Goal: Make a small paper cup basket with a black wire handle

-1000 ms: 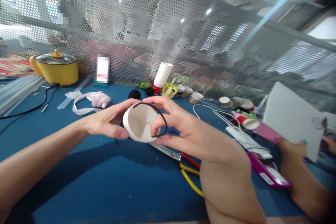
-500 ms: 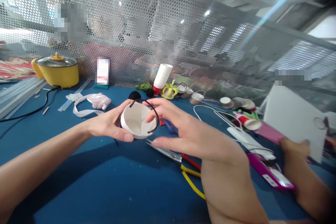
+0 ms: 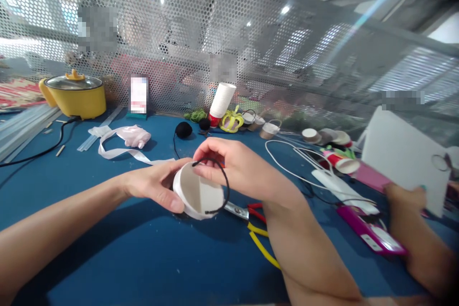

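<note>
Both forearms are showing bare from the frame edge to the wrist; no sleeve is reaching into view. The left hand (image 3: 154, 186) and right hand (image 3: 240, 169) are wearing no gloves. No rings, watch or bands are showing. Fingernails are appearing short and unpainted.

Both hands (image 3: 201, 177) hold a white cup (image 3: 199, 196).

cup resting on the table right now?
No. The left hand and right hand hold the white paper cup above the blue table, a black wire arching over its rim.
</note>
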`<state>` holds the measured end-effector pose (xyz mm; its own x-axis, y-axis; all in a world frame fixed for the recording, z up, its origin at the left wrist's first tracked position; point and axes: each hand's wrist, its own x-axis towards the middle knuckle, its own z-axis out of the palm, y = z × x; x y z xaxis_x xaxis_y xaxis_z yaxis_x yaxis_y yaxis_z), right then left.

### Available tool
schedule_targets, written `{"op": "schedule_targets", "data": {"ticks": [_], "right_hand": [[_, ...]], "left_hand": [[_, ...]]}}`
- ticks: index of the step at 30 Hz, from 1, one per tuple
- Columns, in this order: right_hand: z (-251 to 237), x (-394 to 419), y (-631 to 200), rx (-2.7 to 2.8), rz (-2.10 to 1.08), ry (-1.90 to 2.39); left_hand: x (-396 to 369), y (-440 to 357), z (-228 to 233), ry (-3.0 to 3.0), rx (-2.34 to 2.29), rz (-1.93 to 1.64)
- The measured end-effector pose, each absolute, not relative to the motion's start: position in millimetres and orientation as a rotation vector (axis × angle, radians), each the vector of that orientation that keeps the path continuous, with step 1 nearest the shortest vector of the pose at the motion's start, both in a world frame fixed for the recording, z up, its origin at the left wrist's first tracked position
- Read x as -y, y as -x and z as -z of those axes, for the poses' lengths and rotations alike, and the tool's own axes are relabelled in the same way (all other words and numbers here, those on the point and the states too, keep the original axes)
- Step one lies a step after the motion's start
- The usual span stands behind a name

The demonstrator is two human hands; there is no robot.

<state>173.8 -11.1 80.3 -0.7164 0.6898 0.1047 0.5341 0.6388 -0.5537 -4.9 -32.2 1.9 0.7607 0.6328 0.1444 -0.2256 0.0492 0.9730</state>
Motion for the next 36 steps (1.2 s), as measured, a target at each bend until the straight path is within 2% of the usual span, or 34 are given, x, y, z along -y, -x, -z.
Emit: {"op": "schedule_targets", "data": {"ticks": [20,24,31,36], "right_hand": [[-77.6,5.9,-172.9,2.555,-0.620,0.858],[-83.6,-1.8,-184.8,2.444,-0.653,0.891],[-89.2,1.5,-195.1,2.117,-0.426,0.873],[-84.1,-3.4,-190.4,2.060,-0.451,0.895]], "left_hand": [[32.9,4.5,-3.8,-1.446,-0.454,-0.741],[32.7,4.8,-8.5,-1.796,-0.763,-0.929],[27.1,3.6,-5.8,-2.298,-1.117,-1.306],[24.7,2.8,2.3,-2.308,-1.252,-1.647]]}}
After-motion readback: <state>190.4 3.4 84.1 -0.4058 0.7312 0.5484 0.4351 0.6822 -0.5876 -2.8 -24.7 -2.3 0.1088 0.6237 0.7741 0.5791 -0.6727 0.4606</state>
